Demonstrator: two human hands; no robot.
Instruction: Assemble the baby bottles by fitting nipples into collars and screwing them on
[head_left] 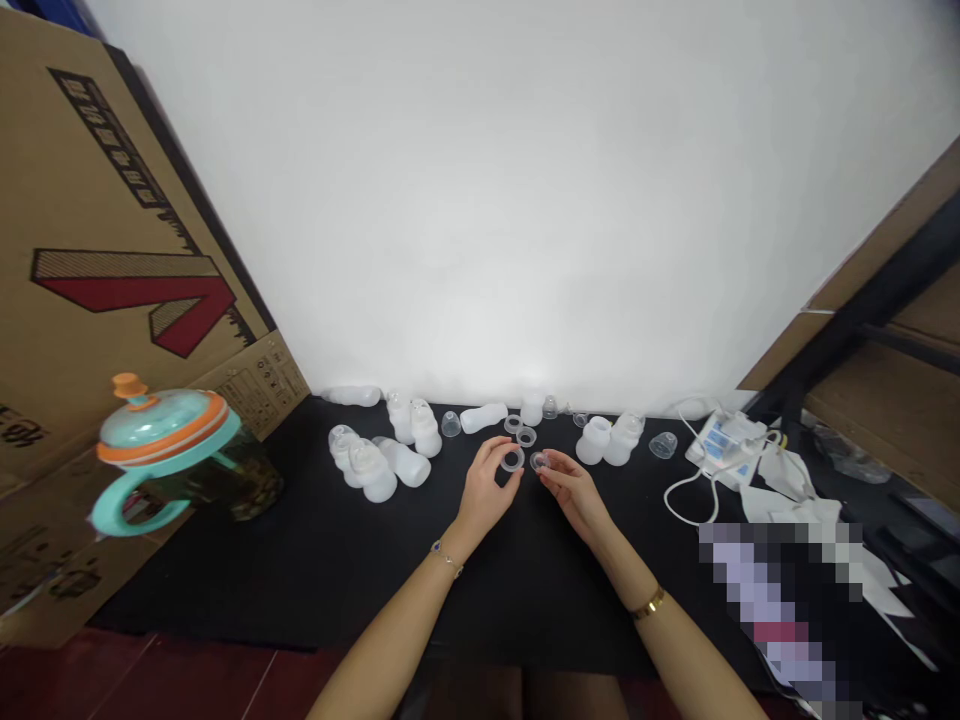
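Observation:
My left hand point(487, 482) holds a translucent ring point(512, 460) between thumb and fingertips, above the black table point(495, 600). Close by on the right, my right hand point(574, 490) pinches a small clear piece point(539, 461), perhaps a nipple. The two pieces are apart. Just beyond my fingers lie two more rings, one nearer point(526, 437) and one farther point(513, 423). Behind them a white bottle point(532, 408) stands near the wall, and another bottle point(484, 418) lies on its side. A clear dome cap point(451, 424) sits to the left.
Several white bottles point(380, 484) stand or lie at the left, and more point(597, 440) stand at the right. A large teal-lidded jug point(232, 470) is beside a cardboard box point(45, 180). A power strip point(726, 448) with cables and papers occupies the right side.

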